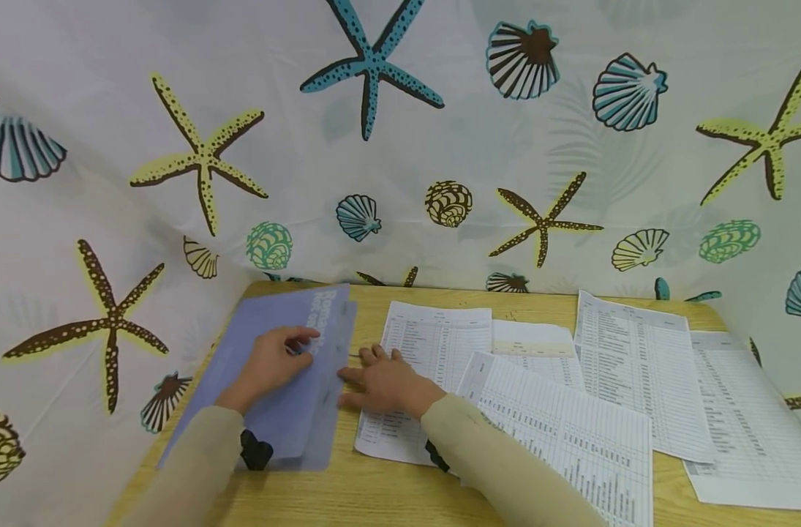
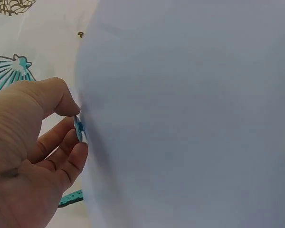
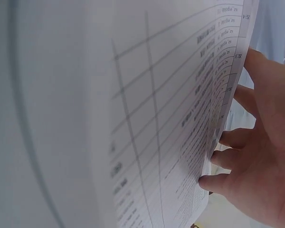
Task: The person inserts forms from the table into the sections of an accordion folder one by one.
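Folder (image 1: pixel 283 406) lies left of overlapping printed sheets (image 1: pixel 565 421).

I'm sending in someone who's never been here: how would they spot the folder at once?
Find the wooden table in front of the patterned cloth. At the table's left end, left of the printed sheets, is the folder. It alone is bluish-purple, with pale lettering near its right edge; the neighbouring sheets are white.
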Demonstrator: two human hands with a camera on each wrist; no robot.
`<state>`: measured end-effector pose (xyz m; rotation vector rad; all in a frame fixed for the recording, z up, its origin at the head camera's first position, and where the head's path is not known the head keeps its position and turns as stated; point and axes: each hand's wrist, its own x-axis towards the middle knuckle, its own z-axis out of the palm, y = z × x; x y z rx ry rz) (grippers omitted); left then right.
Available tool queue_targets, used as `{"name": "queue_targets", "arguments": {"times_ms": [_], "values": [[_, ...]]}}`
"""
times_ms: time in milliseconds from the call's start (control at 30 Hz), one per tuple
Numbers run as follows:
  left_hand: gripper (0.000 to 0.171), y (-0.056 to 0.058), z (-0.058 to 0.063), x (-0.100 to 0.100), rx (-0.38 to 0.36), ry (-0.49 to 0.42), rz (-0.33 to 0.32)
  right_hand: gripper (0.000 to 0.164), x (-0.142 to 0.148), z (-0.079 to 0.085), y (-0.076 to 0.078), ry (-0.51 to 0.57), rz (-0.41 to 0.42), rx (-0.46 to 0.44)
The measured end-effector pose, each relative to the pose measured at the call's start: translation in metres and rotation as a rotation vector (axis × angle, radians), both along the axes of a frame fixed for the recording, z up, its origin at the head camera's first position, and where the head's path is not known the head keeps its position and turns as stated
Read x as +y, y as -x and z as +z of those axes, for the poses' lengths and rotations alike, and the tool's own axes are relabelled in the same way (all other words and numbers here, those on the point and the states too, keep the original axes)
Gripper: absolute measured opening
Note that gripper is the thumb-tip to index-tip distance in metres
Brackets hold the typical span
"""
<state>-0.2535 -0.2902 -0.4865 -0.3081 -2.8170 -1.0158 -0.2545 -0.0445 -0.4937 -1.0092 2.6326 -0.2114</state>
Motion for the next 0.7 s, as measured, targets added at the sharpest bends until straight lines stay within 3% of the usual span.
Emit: {"name": "queue_targets", "arguments": {"times_ms": [200,400,567,700], "values": [[0.046,-0.001,0.016,-0.002,0.053,0.010,-0.054,0.063,-0.001,0.001,-0.001,-0.008,-0.002,0.010],[0.053,-0.002,0.029,-0.002,0.048,0.054,-0.117,0.063,-0.001,0.000,-0.002,-0.008,0.001,0.001],[0.045,-0.001,0.034,-0.004,0.045,0.054,-0.151,0.062,0.000,-0.001,-0.001,-0.001,0.002,0.007],[0.031,-0.002,0.040,-0.003,0.015,0.024,-0.113,0.061,0.000,0.000,-0.001,0.007,0.008,0.008]]}}
